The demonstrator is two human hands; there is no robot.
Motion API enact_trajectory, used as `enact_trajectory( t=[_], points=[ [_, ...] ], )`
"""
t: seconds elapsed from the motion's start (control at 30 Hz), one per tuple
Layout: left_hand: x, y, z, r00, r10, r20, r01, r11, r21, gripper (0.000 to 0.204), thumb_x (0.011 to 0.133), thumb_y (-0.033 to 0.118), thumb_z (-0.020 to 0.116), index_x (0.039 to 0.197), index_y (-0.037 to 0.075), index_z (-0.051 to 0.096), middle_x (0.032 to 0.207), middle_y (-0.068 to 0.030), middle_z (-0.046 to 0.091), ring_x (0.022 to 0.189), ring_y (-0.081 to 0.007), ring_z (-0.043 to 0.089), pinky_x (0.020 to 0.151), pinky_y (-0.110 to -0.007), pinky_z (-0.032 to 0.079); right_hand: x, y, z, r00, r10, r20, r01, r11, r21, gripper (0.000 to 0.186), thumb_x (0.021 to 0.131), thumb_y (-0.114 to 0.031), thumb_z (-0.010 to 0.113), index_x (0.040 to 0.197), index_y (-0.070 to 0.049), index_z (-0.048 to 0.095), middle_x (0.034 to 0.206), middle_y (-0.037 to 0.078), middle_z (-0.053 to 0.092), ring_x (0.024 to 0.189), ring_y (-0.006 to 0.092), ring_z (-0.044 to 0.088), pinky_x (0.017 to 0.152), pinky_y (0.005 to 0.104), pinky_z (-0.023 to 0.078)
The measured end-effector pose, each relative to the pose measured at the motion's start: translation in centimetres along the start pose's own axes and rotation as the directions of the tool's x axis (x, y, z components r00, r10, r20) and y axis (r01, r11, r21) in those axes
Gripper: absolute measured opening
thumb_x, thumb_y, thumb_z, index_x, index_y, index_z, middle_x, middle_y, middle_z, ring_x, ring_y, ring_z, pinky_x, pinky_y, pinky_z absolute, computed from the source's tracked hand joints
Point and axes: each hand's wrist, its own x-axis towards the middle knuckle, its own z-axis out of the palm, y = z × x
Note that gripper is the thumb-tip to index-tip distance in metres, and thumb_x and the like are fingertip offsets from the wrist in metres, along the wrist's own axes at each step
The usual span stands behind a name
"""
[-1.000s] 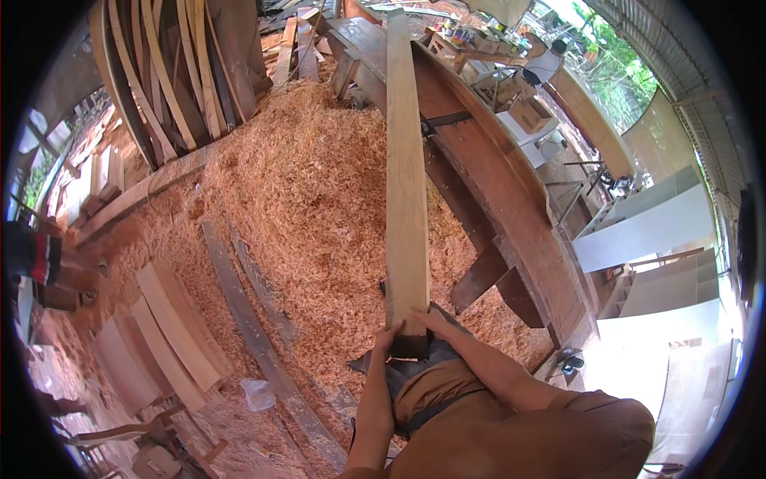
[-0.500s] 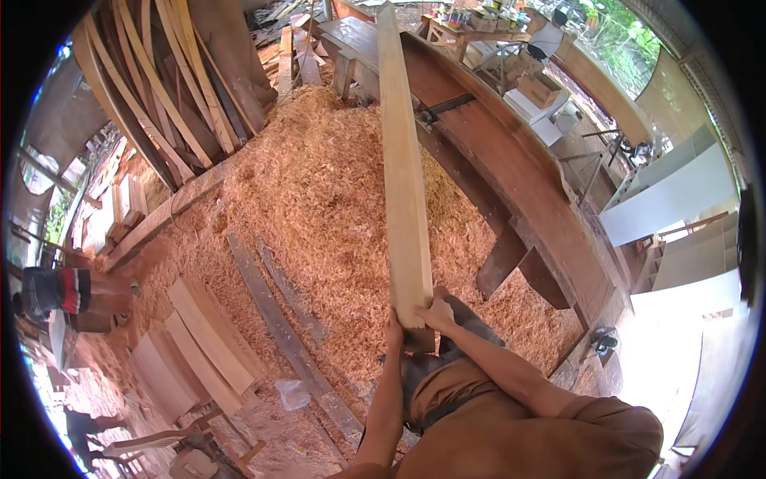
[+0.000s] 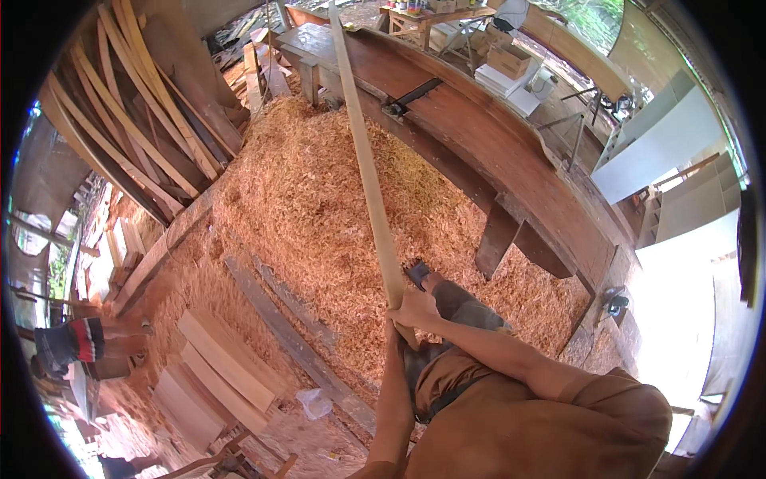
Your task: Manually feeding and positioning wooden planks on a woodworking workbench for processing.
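Long pale plank [image 3: 369,172] now turned onto its edge, showing narrower than a second ago. It runs from the hands out over the heap of wood shavings [image 3: 319,207], beside the long brown workbench [image 3: 511,152]. Right hand [image 3: 416,307] wrapped around its near end; left hand [image 3: 394,334] just beneath, grip hidden. Boards [image 3: 223,363] lie far left.

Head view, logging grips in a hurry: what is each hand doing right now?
Left hand: closed on the near end of the long plank, from below.
Right hand: closed on the same plank end.
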Motion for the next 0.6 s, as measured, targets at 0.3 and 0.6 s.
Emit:
enact_trajectory(
  t=[0.3, 0.6],
  points=[
    [-0.4, -0.5, 0.5, 0.992, 0.077, -0.102, -0.055, 0.976, 0.209, 0.063, 0.104, 0.057, 0.039, 0.140, 0.008, 0.054, 0.122, -0.0117, 0.066, 0.115, -0.0267, 0.063, 0.098, -0.041, 0.051, -0.2, 0.8, 0.0, 0.999, -0.018, -0.040, 0.017, 1.000, -0.021, 0.072, 0.072, -0.063, 0.073, 0.104, 0.002, 0.070, 0.087, 0.018, 0.073, 0.077, 0.0341, 0.072, 0.073, 0.0460, 0.059],
    [-1.3, -0.2, 0.2, 0.978, 0.156, -0.141, -0.109, 0.949, 0.295, 0.064, 0.104, 0.057, 0.038, 0.141, 0.008, 0.053, 0.123, -0.0118, 0.066, 0.116, -0.0265, 0.062, 0.099, -0.041, 0.050, 0.6, 0.3, -0.9, 0.988, 0.030, 0.151, -0.018, 0.997, -0.078, 0.077, 0.076, -0.068, 0.069, 0.108, 0.002, 0.070, 0.099, 0.018, 0.074, 0.094, 0.0341, 0.072, 0.078, 0.0475, 0.058]
  ],
)
